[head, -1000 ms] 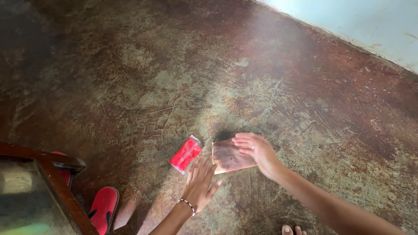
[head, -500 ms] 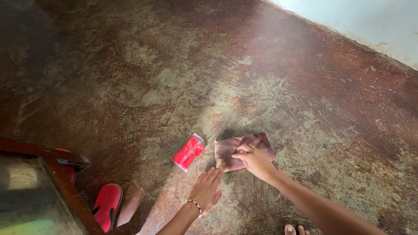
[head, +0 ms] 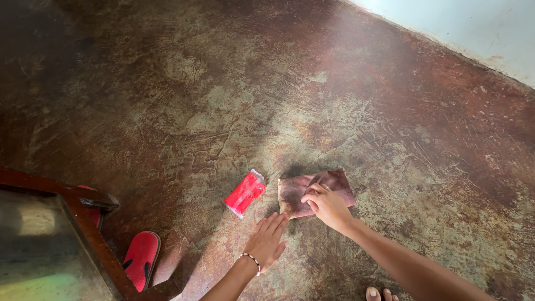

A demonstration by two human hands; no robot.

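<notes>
At the bottom edge of the view, a few toes point(head: 382, 294) of the person show on the worn floor point(head: 234, 95), which is mottled brown, red and green. Just above them, 2 bare forearms reach up and away from the camera.

The left hand point(head: 266, 241) lies flat on the floor with its fingers spread and released, grasping nothing. A beaded bracelet point(head: 251, 260) circles its wrist. Its fingertips end just short of the near corner of a brownish-pink cloth point(head: 334, 183), which lies spread on the floor a little past the middle of the view.

The right hand point(head: 327, 207) rests on the near part of that cloth, with its fingers curled down onto the fabric. It presses or pinches the cloth against the floor; whether the fingers close around a fold cannot be told.

Just to the left of the cloth, apart from both hands, lies a small red packet point(head: 244, 193) with clear crimped ends, tilted at an angle.

To the lower left stands the corner of a dark wooden frame point(head: 89, 228) with a glass panel. Beside it are 2 red slippers, 1 point(head: 140, 260) in plain view on the floor and 1 point(head: 92, 210) mostly hidden behind the frame.

Farthest away, at the upper right, a pale wall point(head: 473, 28) meets the floor along a slanting line.
</notes>
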